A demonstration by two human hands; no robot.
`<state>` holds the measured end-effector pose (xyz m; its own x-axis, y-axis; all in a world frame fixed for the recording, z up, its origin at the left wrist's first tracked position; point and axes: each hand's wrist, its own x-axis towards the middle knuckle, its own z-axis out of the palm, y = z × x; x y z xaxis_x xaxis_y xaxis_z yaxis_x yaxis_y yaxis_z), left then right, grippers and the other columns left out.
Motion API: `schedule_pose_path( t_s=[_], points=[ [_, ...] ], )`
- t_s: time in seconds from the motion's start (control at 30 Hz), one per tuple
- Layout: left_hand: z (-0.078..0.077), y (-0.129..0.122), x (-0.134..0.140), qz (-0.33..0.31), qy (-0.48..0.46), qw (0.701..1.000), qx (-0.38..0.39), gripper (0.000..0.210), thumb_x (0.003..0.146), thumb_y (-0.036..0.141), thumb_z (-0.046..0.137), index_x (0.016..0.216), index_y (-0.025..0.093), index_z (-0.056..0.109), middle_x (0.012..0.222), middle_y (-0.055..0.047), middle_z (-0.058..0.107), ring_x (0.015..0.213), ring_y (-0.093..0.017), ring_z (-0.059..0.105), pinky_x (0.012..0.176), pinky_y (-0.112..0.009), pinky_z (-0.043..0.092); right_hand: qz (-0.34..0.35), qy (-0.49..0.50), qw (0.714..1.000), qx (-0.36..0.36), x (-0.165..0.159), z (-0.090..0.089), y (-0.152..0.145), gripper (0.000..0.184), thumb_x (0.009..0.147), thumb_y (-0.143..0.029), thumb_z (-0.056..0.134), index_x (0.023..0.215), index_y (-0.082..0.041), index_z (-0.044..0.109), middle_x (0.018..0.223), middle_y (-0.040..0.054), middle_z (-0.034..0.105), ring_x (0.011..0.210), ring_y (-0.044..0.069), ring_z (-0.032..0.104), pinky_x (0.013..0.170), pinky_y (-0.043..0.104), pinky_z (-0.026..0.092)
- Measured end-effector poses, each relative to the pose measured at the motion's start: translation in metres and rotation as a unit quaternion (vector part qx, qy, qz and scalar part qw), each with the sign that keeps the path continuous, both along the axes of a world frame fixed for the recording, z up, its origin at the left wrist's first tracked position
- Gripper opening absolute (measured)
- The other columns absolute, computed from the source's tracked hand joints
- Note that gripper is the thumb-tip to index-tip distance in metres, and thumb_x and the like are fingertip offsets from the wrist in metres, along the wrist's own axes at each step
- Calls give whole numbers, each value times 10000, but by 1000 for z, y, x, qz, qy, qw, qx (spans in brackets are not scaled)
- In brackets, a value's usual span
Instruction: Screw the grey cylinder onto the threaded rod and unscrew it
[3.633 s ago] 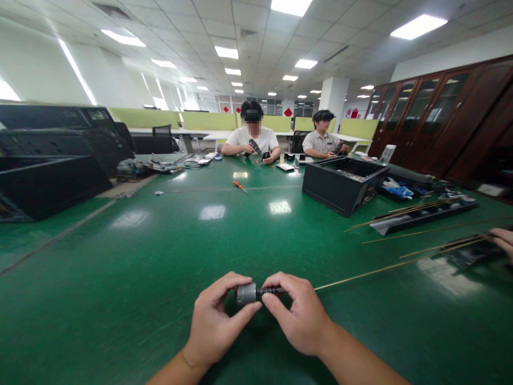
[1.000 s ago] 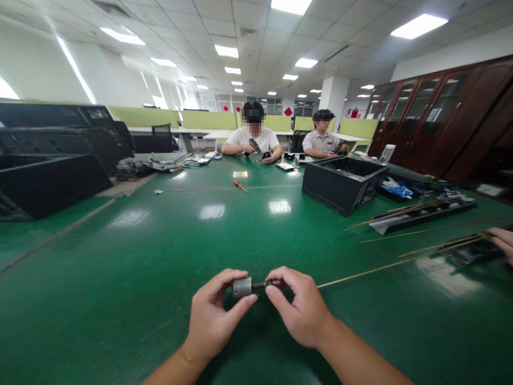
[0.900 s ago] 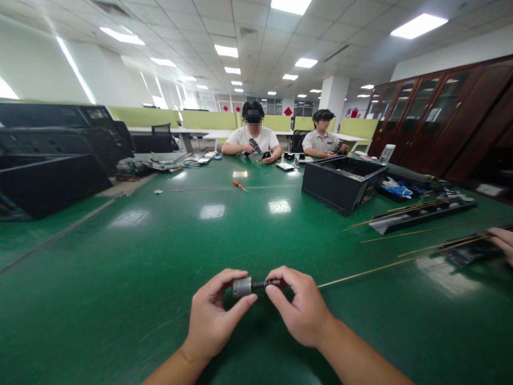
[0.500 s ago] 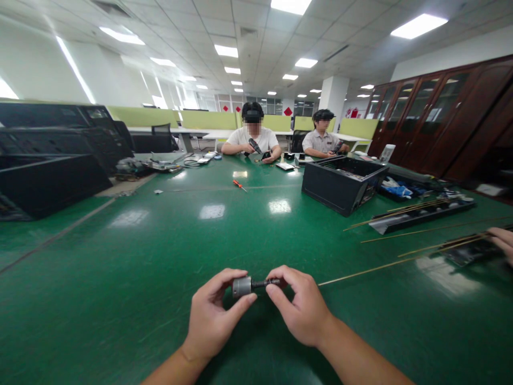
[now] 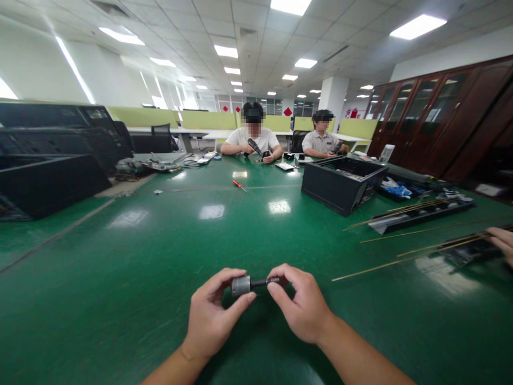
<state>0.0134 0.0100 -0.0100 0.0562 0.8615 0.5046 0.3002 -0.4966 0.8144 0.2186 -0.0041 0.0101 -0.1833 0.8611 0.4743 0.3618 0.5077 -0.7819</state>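
A short grey metal cylinder (image 5: 241,286) with a thin dark shank (image 5: 264,282) lies sideways across both of my hands, a little above the table. My left hand (image 5: 212,315) grips the cylinder between thumb and fingers. At the opposite end, thumb and forefinger of my right hand (image 5: 298,307) pinch the ridged tip of the shank. The tool's exact kind cannot be made out. The green table (image 5: 160,299) spreads beneath both hands.
An orange screwdriver (image 5: 239,185) lies mid-table. Black computer cases (image 5: 52,182) stand left, another open case (image 5: 336,187) right. Thin brass-coloured rods (image 5: 372,271) reach in from the right, near another person's hand (image 5: 500,240). Two people (image 5: 256,140) sit opposite, one holding a power drill (image 5: 254,145).
My hands and the metal piece have barely shifted. The nearest rod has slid to the right, away from my right hand. The person opposite has moved slightly with the drill.
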Motion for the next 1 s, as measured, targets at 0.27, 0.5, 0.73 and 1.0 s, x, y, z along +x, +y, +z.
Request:
schedule_pose_path(
  t_s=[0.27, 0.5, 0.73, 1.0],
  points=[
    [2, 0, -1, 9, -1, 1000, -8, 293, 719, 277, 795, 972, 168, 695, 931, -79, 713, 849, -225, 697, 811, -318, 569, -8, -4, 1000, 2, 2, 1, 0, 77, 898, -205, 569, 899, -198, 646, 783, -7, 647, 734, 138, 604, 696, 239, 430],
    [4, 1, 2, 7, -7, 1000, -9, 286, 721, 269, 795, 973, 175, 696, 927, -74, 713, 838, -218, 693, 803, -312, 562, -11, -2, 1000, 2, 3, 1, 1, 81, 898, -212, 565, 898, -201, 646, 779, 0, 649, 734, 149, 606, 695, 248, 434],
    [5, 1, 2, 10, -10, 1000, -9, 285, 714, 247, 805, 971, 184, 700, 919, -57, 713, 829, -200, 688, 787, -282, 558, -13, 3, 1000, -1, 3, 0, 2, 81, 896, -213, 568, 895, -199, 647, 782, -1, 651, 738, 146, 606, 700, 246, 436],
    [6, 1, 2, 15, -17, 1000, -6, 282, 708, 244, 805, 964, 180, 707, 922, -59, 716, 831, -206, 695, 798, -290, 568, -17, 4, 1000, 4, 6, 0, 3, 84, 896, -213, 567, 896, -198, 650, 774, -1, 652, 726, 144, 606, 698, 243, 445]
  ],
)
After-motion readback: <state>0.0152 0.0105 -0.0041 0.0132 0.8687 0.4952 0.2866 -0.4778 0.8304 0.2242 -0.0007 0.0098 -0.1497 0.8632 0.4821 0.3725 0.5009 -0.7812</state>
